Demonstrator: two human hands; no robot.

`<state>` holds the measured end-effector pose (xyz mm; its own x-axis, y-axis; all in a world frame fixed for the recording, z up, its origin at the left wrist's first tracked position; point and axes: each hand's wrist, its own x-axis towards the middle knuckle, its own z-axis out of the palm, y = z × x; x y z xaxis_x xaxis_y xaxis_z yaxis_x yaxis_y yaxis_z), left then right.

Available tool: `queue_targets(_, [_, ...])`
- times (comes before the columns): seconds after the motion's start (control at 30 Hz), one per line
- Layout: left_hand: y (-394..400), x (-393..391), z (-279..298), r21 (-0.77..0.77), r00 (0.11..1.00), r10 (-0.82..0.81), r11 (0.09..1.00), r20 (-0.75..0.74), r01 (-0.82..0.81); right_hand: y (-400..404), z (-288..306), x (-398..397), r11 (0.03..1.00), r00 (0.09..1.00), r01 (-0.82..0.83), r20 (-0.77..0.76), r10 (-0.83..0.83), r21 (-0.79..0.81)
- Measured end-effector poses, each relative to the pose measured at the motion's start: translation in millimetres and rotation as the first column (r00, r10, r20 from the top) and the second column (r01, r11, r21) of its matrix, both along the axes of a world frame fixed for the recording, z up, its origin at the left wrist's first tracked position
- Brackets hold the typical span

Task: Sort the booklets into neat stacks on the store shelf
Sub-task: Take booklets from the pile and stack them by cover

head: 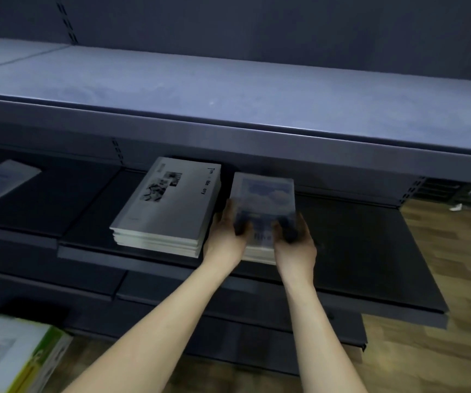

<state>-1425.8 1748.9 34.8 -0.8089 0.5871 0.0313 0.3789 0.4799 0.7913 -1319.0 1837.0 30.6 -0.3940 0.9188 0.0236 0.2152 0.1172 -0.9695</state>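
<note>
A stack of several white booklets with black photos and lettering lies on the dark middle shelf. Just to its right is a smaller stack of bluish-covered booklets, blurred by motion. My left hand grips that stack's near left corner, thumb on top. My right hand grips its near right corner the same way. The small stack's near end overhangs the shelf's front edge. One more pale booklet lies alone at the far left of the same shelf level.
A grey upper shelf juts out overhead, close above the stacks. Lower dark shelves step out below. A white and green cardboard box sits at the bottom left. Wood-pattern floor shows on the right.
</note>
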Motion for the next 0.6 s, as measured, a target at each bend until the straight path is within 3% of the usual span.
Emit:
queue_targets(0.1, [-9,-5,7,0.006,1.0,0.02,1.0,-0.013,-0.02,-10,12,3,0.965,0.987,0.062,0.125,-0.097,0.256])
queue_targets(0.2, [-32,-6,14,0.077,0.998,0.051,0.996,-0.036,-0.048,-33,28,1,0.905,0.993,0.06,0.069,-0.098,0.422])
queue_targets(0.4, [-96,-11,27,0.133,0.981,0.165,0.98,-0.102,-0.151,-103,48,-36,0.958,0.987,-0.137,-0.045,0.153,0.253])
queue_targets(0.6, [-178,-64,32,-0.063,0.946,0.255,0.96,-0.201,-0.272,-170,52,-87,0.921,0.948,-0.318,0.074,0.31,0.225])
